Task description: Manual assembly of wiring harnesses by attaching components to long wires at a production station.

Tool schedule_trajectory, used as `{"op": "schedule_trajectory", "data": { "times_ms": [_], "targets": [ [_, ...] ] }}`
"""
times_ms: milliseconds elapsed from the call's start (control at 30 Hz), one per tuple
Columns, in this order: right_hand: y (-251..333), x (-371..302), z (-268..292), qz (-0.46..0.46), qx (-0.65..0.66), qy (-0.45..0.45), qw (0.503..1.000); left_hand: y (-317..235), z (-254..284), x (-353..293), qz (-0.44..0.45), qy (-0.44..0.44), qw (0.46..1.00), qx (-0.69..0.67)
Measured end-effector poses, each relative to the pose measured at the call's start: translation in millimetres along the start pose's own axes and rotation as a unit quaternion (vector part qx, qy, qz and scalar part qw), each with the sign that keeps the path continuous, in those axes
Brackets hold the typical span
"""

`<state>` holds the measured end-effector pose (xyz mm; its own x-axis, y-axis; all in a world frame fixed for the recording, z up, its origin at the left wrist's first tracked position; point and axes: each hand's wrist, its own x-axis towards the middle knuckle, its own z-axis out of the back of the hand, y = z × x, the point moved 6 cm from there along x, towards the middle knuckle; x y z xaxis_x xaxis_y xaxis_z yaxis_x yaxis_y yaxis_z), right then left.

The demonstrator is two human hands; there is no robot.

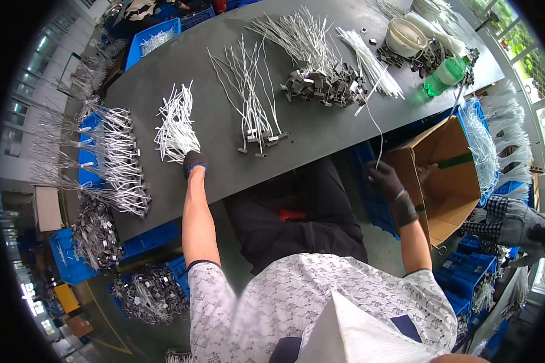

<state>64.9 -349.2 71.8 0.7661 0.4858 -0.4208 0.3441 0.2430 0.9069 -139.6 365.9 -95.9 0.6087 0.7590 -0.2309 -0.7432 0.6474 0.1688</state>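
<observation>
My left hand (195, 162), in a dark glove, is closed round the near end of a bundle of short white wires (177, 124), which fans out over the grey tabletop. My right hand (386, 180), also gloved, pinches one long white wire (380, 136) beyond the table's front edge. That wire runs up toward a heap of small dark metal-cased parts (327, 85) with white leads. Between my hands lies a looser group of wires with metal-cased ends (263, 136). A sheaf of straight white wires (369, 60) rests right of the heap.
An open cardboard box (445, 181) stands by my right arm. On the table's far right are a white bucket (406, 37) and a green bottle (447, 75). Stacked wire bundles (121, 160) line the left edge. Blue crates (72, 257) surround the table; a person (515, 224) is at right.
</observation>
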Motion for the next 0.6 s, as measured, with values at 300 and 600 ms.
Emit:
{"op": "schedule_trajectory", "data": {
  "times_ms": [300,600],
  "targets": [
    [-255,-132,47,-0.087,-0.645,0.163,0.742,-10,-12,-98,0.067,0.103,0.532,-0.838],
    [-204,-137,22,0.040,-0.526,-0.035,0.849,-223,126,-221,-0.005,0.241,0.231,-0.943]
  ]
}}
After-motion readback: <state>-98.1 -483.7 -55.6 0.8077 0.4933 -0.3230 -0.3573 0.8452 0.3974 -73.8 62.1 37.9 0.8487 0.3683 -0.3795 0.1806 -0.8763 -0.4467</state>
